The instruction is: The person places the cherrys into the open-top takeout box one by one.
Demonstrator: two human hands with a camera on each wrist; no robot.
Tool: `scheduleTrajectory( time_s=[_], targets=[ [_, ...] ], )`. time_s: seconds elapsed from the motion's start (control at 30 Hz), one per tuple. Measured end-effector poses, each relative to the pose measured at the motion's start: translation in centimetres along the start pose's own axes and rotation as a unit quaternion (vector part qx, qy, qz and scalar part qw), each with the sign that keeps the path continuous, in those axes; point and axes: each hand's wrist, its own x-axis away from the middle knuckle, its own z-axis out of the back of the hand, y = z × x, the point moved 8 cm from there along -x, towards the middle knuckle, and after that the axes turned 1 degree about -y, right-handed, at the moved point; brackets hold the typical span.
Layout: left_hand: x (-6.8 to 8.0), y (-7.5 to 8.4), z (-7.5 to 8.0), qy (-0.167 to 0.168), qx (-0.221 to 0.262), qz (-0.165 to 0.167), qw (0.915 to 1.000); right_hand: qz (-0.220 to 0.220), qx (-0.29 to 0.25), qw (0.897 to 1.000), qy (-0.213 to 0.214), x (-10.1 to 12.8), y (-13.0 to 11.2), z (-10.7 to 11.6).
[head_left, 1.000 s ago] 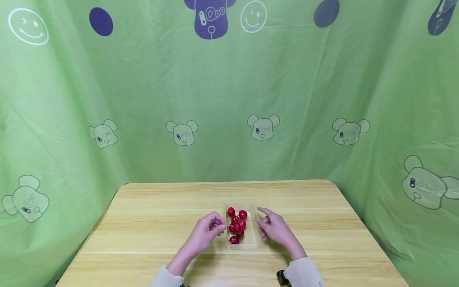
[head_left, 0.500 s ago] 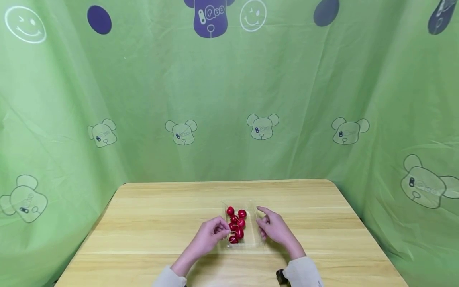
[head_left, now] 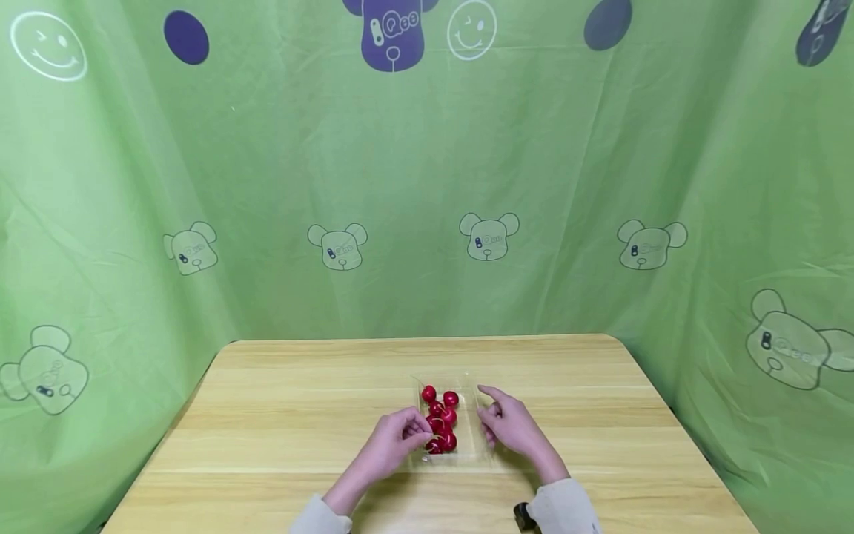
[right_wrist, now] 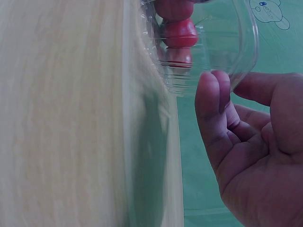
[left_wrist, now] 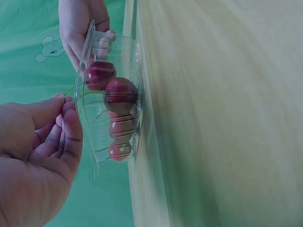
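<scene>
A clear plastic box (head_left: 475, 437) holds several red cherries (head_left: 450, 398) bunched along its left side. My left hand (head_left: 395, 439) is at the box's left rim, near the front cherries. In the left wrist view its thumb and fingertip pinch a thin green cherry stem (left_wrist: 69, 90) above the rim; which cherry it belongs to, I cannot tell. My right hand (head_left: 512, 425) holds the box by its right side. In the right wrist view, curled fingertips (right_wrist: 210, 94) press the outer wall, and another finger reaches the rim.
The box stands over a light wood-grain table (head_left: 300, 371) with rounded far corners. Green curtains (head_left: 414, 163) printed with bear heads and smiley faces hang behind and on both sides. A small black object (head_left: 524, 517) shows at the right sleeve.
My left hand has moved right, from beside the box to over its left rim. One cherry near the front has shifted toward me. My right hand has stayed in place.
</scene>
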Motion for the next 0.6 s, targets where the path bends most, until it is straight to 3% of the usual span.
scheduleTrajectory(
  time_s=[0.6],
  targets=[
    [-0.25, 0.47, -0.3, 0.004, -0.022, -0.002, 0.9998, -0.005, 0.002, 1.0, 0.002, 0.09, -0.27, -0.01]
  ],
)
